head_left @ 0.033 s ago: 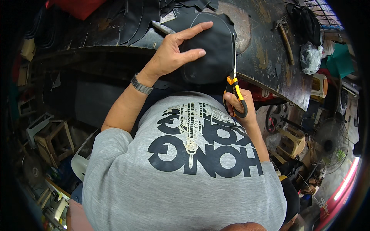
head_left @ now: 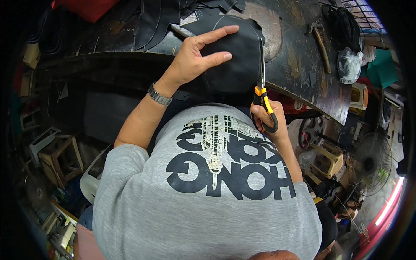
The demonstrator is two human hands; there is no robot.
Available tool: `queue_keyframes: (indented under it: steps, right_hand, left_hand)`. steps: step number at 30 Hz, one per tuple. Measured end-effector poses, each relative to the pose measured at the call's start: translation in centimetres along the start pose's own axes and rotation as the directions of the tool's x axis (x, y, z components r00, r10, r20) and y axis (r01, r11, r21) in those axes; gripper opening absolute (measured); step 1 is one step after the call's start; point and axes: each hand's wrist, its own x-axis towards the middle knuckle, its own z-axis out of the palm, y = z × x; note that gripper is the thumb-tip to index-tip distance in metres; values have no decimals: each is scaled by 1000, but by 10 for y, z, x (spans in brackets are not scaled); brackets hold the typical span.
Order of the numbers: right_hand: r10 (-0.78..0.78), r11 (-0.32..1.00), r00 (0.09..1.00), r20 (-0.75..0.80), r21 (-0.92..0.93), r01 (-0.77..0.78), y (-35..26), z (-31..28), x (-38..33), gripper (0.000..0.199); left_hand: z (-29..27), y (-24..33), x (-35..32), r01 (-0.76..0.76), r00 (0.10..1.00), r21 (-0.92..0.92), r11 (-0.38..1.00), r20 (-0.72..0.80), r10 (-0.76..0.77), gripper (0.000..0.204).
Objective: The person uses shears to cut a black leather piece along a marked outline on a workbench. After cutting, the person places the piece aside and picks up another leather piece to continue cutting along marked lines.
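A black leather-like sheet [head_left: 236, 65] with a pale curved outline drawn on it lies partly on the table and hangs over its near edge. My left hand [head_left: 195, 56] holds it at the left side. Thumb and index finger stretch over the top, while the other fingers are hidden beneath. My right hand [head_left: 271, 115] grips scissors [head_left: 265, 99] with yellow, orange and black handles. Their blades point away from me along the sheet's right side, close to the drawn line. How far apart the blades are is hard to make out.
The dark, worn table [head_left: 299, 52] bears more black cut pieces [head_left: 151, 26] at the back left. A hammer [head_left: 321, 47] lies to the right, with a clear plastic bag [head_left: 350, 65] beyond it. A fan [head_left: 370, 158] stands lower right, and a wooden stool [head_left: 60, 160] at left.
The scissors' blades have shifted very slightly left against the sheet's right edge, and the sheet has tilted a little. My left hand is almost where it was.
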Motion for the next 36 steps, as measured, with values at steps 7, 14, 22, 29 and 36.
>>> queue_keyframes:
  steps: [7, 14, 22, 29, 36]
  right_hand:
    - [-38, 998, 995, 95, 63, 32, -4, -2, 14, 35]
    - [-113, 981, 989, 100, 168, 95, -4, 4, 20, 40]
    - [-76, 997, 996, 40, 11, 75, -3, 9, 16, 42]
    - [-16, 996, 997, 81, 88, 9, -4, 3, 14, 31]
    - [-124, 968, 988, 92, 228, 100, -7, 3, 27, 43]
  left_hand:
    - [2, -2, 5, -14, 999, -7, 1000, -29, 14, 48]
    - [9, -1, -3, -44, 998, 19, 999, -36, 45, 57]
    - [7, -2, -3, -33, 998, -4, 999, -50, 33, 59]
    - [0, 0, -3, 39, 999, -66, 997, -13, -40, 60]
    - [8, 8, -7, 94, 994, -98, 991, 62, -88, 62]
